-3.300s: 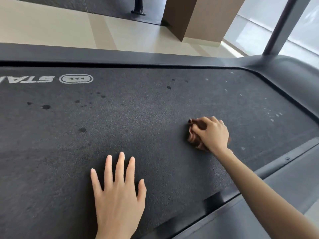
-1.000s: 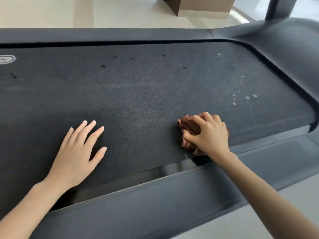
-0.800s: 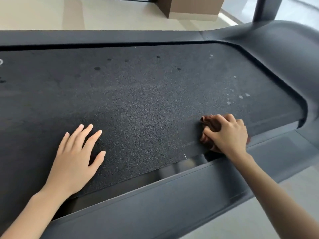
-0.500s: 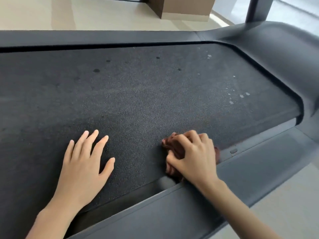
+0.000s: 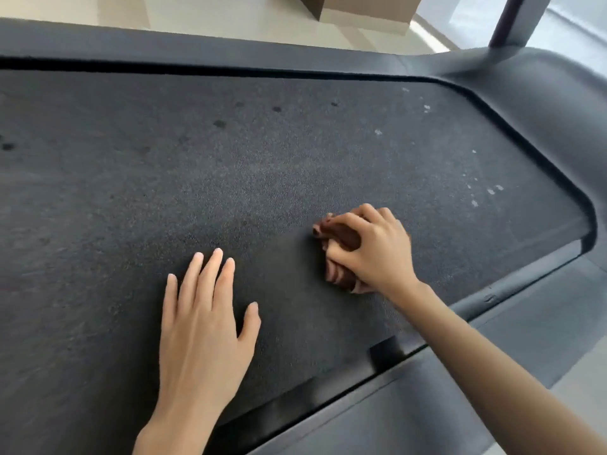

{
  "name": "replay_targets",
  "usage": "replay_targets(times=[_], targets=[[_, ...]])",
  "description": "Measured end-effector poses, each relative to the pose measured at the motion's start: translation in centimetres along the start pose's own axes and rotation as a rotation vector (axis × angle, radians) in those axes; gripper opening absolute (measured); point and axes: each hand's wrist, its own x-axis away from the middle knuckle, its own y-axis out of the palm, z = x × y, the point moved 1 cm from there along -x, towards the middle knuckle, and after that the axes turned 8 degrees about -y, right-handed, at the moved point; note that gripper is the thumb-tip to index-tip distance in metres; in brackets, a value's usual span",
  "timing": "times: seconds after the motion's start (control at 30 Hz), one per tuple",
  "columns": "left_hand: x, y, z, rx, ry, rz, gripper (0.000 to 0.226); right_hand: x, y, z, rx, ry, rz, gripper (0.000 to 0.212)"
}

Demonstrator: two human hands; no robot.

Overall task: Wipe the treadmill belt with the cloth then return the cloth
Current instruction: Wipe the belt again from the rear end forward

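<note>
**Right now: cloth bunched under the right hand, left hand flat on the belt**

Head view. Seen from above, the dark grey treadmill belt [image 5: 262,178] fills most of the frame, its surface grainy. The brown cloth [image 5: 341,236] is crumpled into a wad and lies on the belt towards its right end, nearer the near edge than the far one. The right hand [image 5: 377,254] sits on top of it, fingers curled over the wad and thumb tucked against its side, so the hand grips the cloth and presses it to the belt. Folds of cloth stick out past the fingertips and below the thumb.

The left hand [image 5: 203,336] lies palm down on the belt, to the left of the cloth and apart from it. Its fingers are straight and close together with the thumb spread out to the side, and it holds nothing.

A few dark spots [image 5: 219,123] mark the far half of the belt, and small white specks [image 5: 492,190] are scattered beyond the right hand. A dark near side rail [image 5: 427,405] runs along the belt's near edge under the right forearm, and a far rail [image 5: 230,50] borders the other side. At the right end the frame curves into a raised grey cover [image 5: 558,103], from which a dark post [image 5: 512,18] rises. Beyond the treadmill lie a pale floor [image 5: 197,11] and part of a brown box [image 5: 361,8].
</note>
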Motion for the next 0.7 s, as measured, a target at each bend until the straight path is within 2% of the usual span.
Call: replay_targets(times=[0.1, 0.17, 0.27, 0.4, 0.5, 0.6, 0.7], targets=[[-0.1, 0.0, 0.5, 0.029, -0.026, 0.005, 0.066, -1.4, -0.9, 5.8, 0.111, 0.363, -0.035, 0.038], [-0.2, 0.0, 0.8, 0.039, -0.045, 0.018, 0.065, -2.1, -0.9, 6.6, 0.175, 0.477, -0.022, 0.040], [-0.2, 0.0, 1.3, 0.041, -0.061, 0.016, 0.065, -3.0, -0.1, 2.9, 0.241, 0.378, -0.037, 0.041], [-0.1, -0.1, 1.0, 0.033, -0.050, 0.005, 0.065, -3.5, 2.3, -5.3, 0.129, 0.044, 0.086, 0.036], [-0.1, -0.1, 0.3, 0.023, -0.005, 0.004, 0.065, -3.8, 2.7, -7.2, 0.017, -0.127, 0.089, 0.036], [-0.1, 0.0, 0.0, 0.032, 0.005, 0.015, 0.064, -2.8, 1.8, -3.7, -0.006, -0.088, 0.057, 0.035], [0.0, 0.2, 0.1, 0.055, 0.007, 0.041, 0.064, -1.1, 0.0, 2.6, 0.060, 0.143, -0.003, 0.030]])
